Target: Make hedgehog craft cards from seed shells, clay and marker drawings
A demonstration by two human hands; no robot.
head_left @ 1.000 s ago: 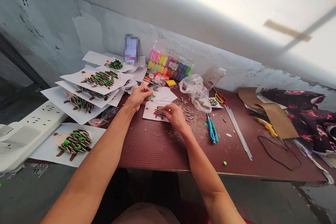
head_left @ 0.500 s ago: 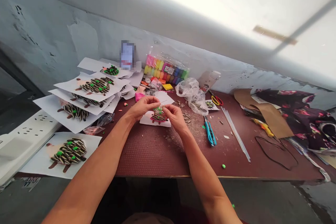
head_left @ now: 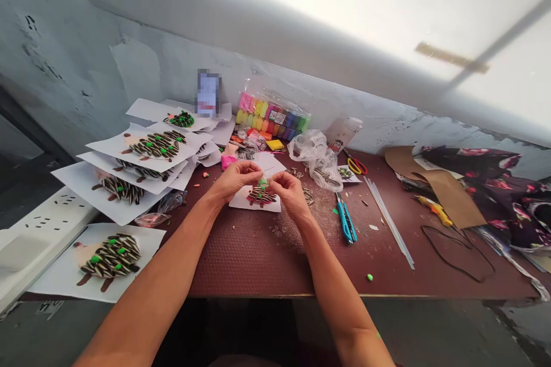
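At the centre of the frame, my left hand (head_left: 235,181) and right hand (head_left: 290,191), each nearly closed in a fingertip pinch, hold a bit of green clay (head_left: 262,182) between them, just above the seed hedgehog (head_left: 262,196) on its white card (head_left: 239,201). A slack pinch could drop the clay; a low knuckle could dislodge spines. Compared with one second earlier, my right fingertips are off the hedgehog and meet my left at the clay.
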